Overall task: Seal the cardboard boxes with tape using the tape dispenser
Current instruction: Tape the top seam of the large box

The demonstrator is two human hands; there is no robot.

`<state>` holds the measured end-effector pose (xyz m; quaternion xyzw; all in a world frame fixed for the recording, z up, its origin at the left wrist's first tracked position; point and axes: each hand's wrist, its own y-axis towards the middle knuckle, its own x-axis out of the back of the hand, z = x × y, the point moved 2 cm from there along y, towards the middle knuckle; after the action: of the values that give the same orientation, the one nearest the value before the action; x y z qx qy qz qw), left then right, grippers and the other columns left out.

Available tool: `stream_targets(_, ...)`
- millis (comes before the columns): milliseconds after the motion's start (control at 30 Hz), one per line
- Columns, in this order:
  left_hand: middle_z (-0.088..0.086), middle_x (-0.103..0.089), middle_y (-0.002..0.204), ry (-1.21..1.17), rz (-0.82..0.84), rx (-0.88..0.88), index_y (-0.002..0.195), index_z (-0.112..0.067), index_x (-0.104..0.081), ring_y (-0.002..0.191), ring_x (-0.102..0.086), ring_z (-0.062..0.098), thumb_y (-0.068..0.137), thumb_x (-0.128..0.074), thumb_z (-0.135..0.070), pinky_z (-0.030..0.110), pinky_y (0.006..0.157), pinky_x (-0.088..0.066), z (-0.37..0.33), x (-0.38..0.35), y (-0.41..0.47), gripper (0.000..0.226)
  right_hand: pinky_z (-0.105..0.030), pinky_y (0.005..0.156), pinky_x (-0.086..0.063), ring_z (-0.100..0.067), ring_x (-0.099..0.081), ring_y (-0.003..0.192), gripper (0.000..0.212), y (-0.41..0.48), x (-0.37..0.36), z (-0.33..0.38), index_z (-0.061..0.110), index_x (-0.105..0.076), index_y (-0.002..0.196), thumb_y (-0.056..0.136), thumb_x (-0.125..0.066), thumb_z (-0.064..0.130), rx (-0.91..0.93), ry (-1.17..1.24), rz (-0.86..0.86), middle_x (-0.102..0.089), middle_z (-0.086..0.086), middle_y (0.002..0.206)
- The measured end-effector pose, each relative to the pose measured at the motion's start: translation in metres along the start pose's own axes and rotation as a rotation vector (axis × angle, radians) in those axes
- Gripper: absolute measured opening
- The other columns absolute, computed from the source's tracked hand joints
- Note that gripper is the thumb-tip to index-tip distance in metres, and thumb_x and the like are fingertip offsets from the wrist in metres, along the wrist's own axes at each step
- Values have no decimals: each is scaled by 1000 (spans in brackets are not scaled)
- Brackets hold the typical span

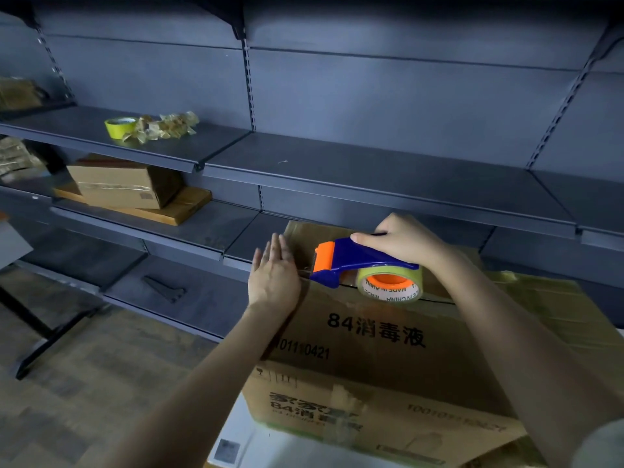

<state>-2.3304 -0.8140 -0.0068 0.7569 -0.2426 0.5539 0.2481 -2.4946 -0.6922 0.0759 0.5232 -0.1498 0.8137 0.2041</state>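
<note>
On top of the large cardboard box (388,336), at its left edge: blue-and-orange tape dispenser (351,261), nose down at the seam between the flaps. Right hand (405,239) wrapped tight around the dispenser's handle, thumb along the top. Left hand (273,275) flat, fingers straight and together, pressed against the box's left edge just beside the dispenser's nose. Box sits in front of grey shelving (371,177); spare tape roll (120,127) on an upper shelf, smaller boxes (125,187) below it.

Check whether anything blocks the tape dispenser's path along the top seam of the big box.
Nothing visible does. The right hand holds the tape dispenser on the seam; the left hand lies flat at the cardboard box edge, beside it.
</note>
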Motion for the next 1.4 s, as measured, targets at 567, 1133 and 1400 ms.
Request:
stream_targets(567,3,-6,158,-71,90,-92,149,-9,-3,145,2,17,101,-18,-18,35,118,1,7,3,3,51,-22,43,-27,-14,-40,38,60,-20,40,-51,13,-48,52,83,-47,65,-9,-115,-18,-42,0,44)
stream_targets(1133,0,-19,153,-240,-170,-520,147,-14,-18,142,-5,9,87,-32,-63,36,117,9,-56,25,-29,79,-17,37,-24,-4,-36,26,61,-43,38,-58,17,-43,45,83,-48,65,24,-103,-149,-34,6,32)
stream_targets(1400,10,-45,141,-121,-215,-785,148,-5,-4,134,-36,18,53,-55,-82,42,117,5,-150,32,-33,132,-30,54,-43,-25,-60,57,62,-40,41,-66,1,-65,69,83,-46,58,-53,13,-103,-62,-9,58)
